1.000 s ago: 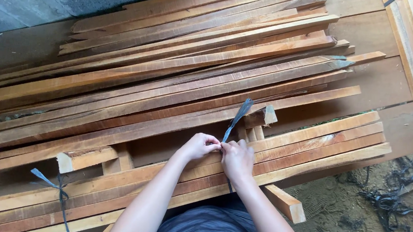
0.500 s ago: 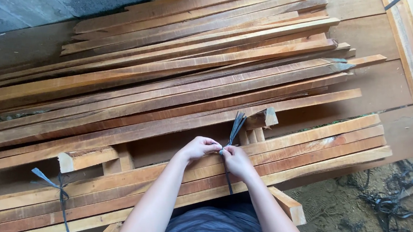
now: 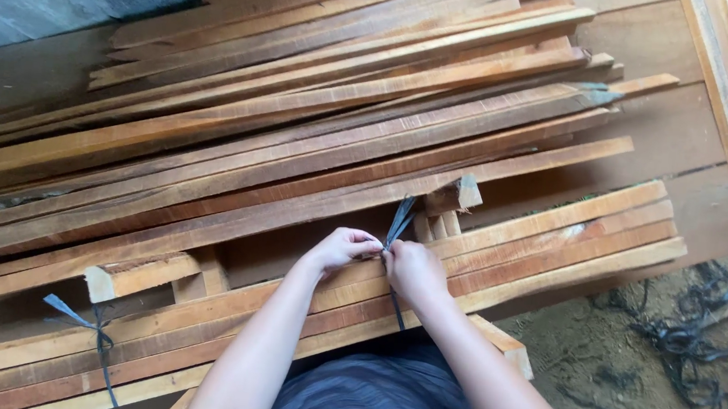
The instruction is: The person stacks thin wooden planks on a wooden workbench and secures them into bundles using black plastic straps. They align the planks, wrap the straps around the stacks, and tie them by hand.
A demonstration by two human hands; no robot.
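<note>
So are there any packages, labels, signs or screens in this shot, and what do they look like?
None in view: only bare wooden slats tied with dark plastic strap, which the left hand and right hand are holding.

Both bare forearms are reaching up from the bottom edge of the view and converging toward the middle. The left hand (image 3: 341, 248) is curling into a loose fist, knuckles up, with its thumb and forefinger pinching together at the tip. The right hand (image 3: 415, 269) is sitting just beside it, almost touching, fingers folding inward in a closed grip, the back of the hand facing the camera. Both wrists are lying nearly straight.
</note>
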